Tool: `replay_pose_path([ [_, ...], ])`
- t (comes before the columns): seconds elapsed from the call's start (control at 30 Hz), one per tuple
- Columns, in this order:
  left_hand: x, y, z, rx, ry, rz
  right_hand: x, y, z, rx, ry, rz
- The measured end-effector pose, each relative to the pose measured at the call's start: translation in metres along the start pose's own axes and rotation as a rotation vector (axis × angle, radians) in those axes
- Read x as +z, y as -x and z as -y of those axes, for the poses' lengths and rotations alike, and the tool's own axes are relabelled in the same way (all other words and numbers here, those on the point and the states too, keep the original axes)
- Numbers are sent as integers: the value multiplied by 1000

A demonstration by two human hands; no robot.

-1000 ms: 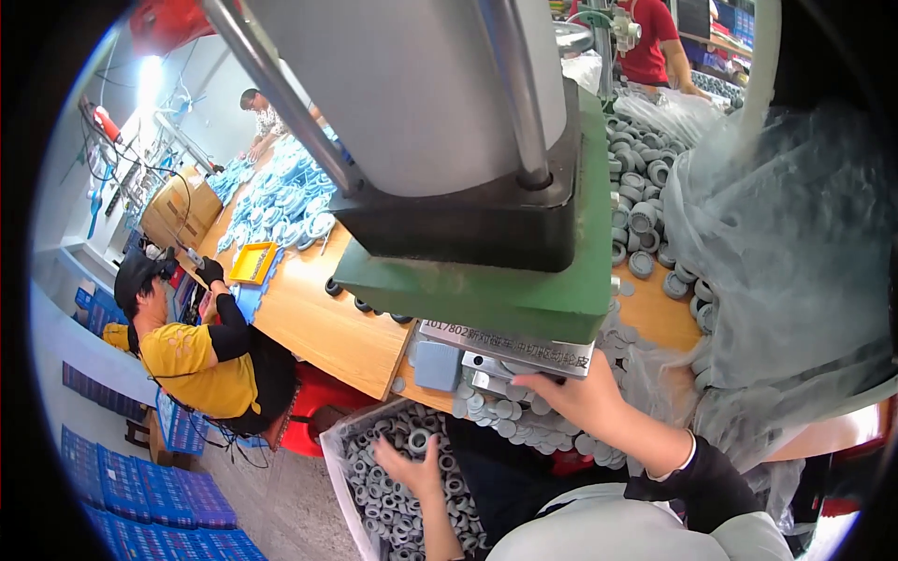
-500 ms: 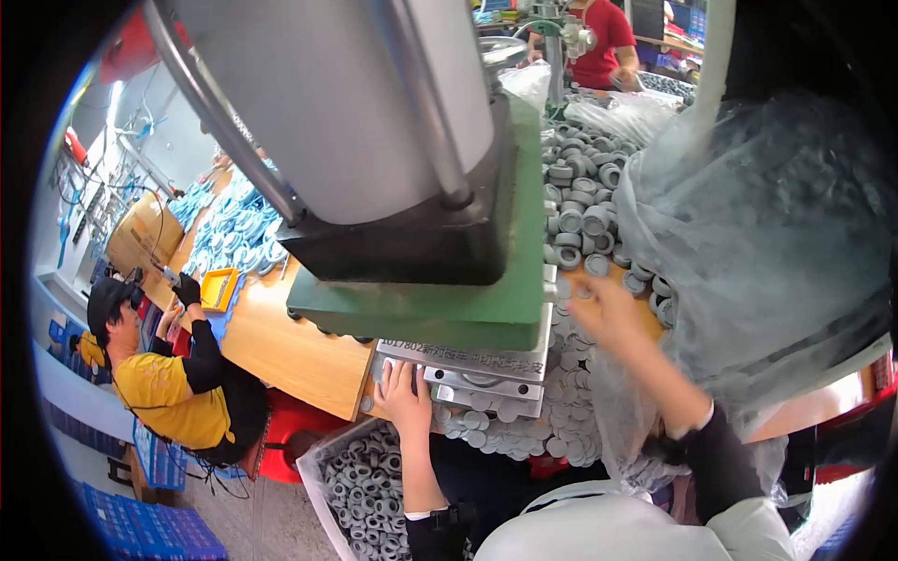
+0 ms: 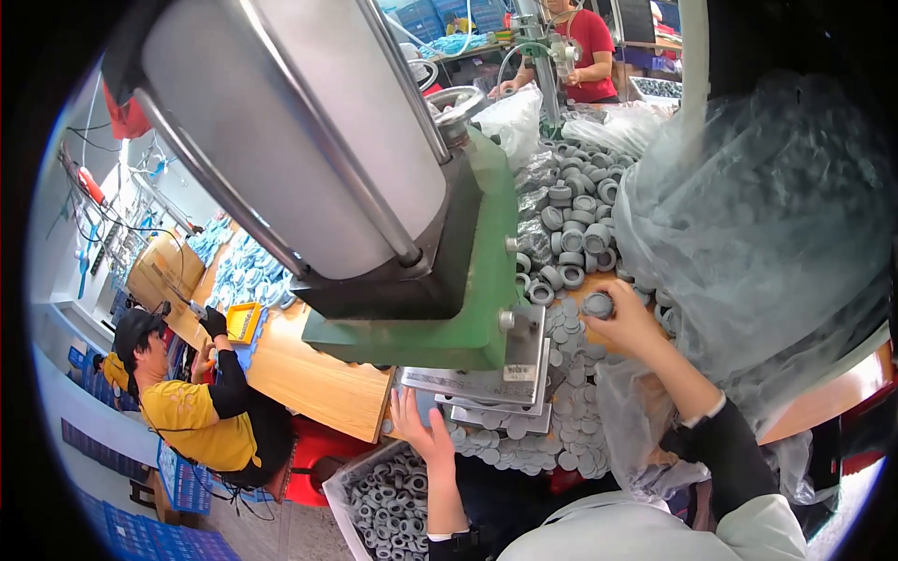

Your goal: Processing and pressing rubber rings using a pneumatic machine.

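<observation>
My right hand (image 3: 629, 323) grips a round grey wheel-shaped piece (image 3: 597, 305) between thumb and fingers, just in front of a heap of similar grey wheels (image 3: 585, 208). On the other side, my left hand (image 3: 423, 430) is open, its fingers apart and raised beside the left edge of a metal die block (image 3: 468, 384). The block sits beneath the green plate (image 3: 412, 344) of a press with a large grey cylinder (image 3: 309, 140). Many flat grey discs (image 3: 578, 430) lie around the die's right and front sides.
A white bin (image 3: 341, 510) of grey rings stands below my left hand. Clear plastic sheeting (image 3: 748, 252) bulges at the right. Along the wooden table (image 3: 313, 383), a person in yellow (image 3: 201, 416) works at the left; another in red (image 3: 589, 51) is at the back.
My right hand, with no piece visible in it earlier, now holds a grey wheel-shaped piece. My left hand has come off the die block and spread its fingers. The whole view has shifted slightly.
</observation>
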State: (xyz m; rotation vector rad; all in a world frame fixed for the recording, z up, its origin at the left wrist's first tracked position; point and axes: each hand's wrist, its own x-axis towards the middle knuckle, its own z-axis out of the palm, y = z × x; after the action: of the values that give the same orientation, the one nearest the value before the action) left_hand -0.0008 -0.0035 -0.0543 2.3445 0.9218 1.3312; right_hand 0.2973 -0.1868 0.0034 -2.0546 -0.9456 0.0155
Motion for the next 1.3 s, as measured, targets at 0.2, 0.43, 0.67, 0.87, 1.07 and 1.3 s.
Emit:
replay_pose_path([
  [0.2, -1, -47, -119, -175, 542, 152, -68, 59, 61, -81, -232, 79],
  [0.43, 14, -44, -112, 39, 137, -15, -39, 81, 98, -169, -482, 170],
  [0.67, -26, 38, -70, 53, 65, -185, 22, 71, 127, -201, -365, 279],
  [0.87, -138, 297, 85, -937, -771, 390, 54, 66, 135, -100, -457, 243],
  [1.07, -195, 304, 120, -1356, -559, 821, 50, 66, 157, -22, -612, 195],
  [1.3, -72, 79, 49, -135, -226, -54, 46, 61, 131, -142, -446, 151],
])
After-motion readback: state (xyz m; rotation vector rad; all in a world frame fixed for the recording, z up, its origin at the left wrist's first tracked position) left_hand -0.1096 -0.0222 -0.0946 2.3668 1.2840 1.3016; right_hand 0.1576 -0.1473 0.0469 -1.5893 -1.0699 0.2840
